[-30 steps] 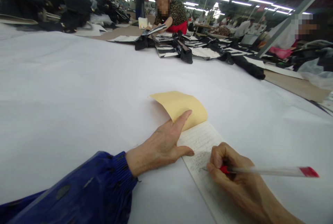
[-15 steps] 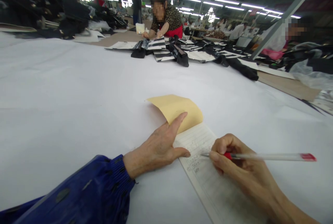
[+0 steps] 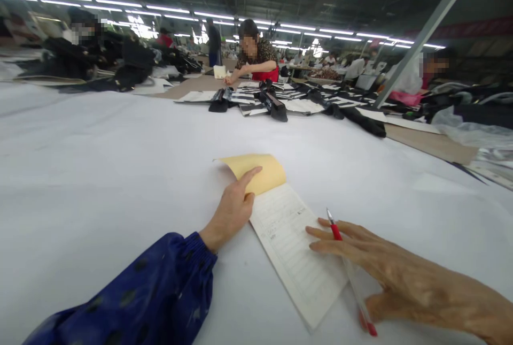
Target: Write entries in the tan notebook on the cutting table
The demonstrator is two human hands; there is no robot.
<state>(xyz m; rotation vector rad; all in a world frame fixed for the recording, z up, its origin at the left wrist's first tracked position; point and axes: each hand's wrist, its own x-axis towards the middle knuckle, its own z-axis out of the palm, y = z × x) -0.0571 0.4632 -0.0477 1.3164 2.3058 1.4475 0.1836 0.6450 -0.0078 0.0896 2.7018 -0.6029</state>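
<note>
A lined notepad point(image 3: 294, 251) lies on the wide white table point(image 3: 100, 174), its yellow cover point(image 3: 260, 171) folded back at the top. My left hand point(image 3: 232, 208), in a blue sleeve, rests on the pad's left edge with the index finger on the yellow cover. My right hand point(image 3: 385, 270) lies flat on the pad's right side, fingers stretched out. A red-tipped clear pen point(image 3: 348, 273) runs under those fingers, tip pointing away from me.
Black and striped fabric pieces point(image 3: 272, 104) lie in a row at the far side of the table. A person in a patterned top point(image 3: 256, 59) leans over them. Other workers and dark bundles point(image 3: 120, 61) fill the background. A grey post point(image 3: 425, 35) slants up at right.
My right hand stopped writing, flattened and slid down the page; the pen turned from sideways to pointing away. The view tilted up and both hands sit lower on the pad.
</note>
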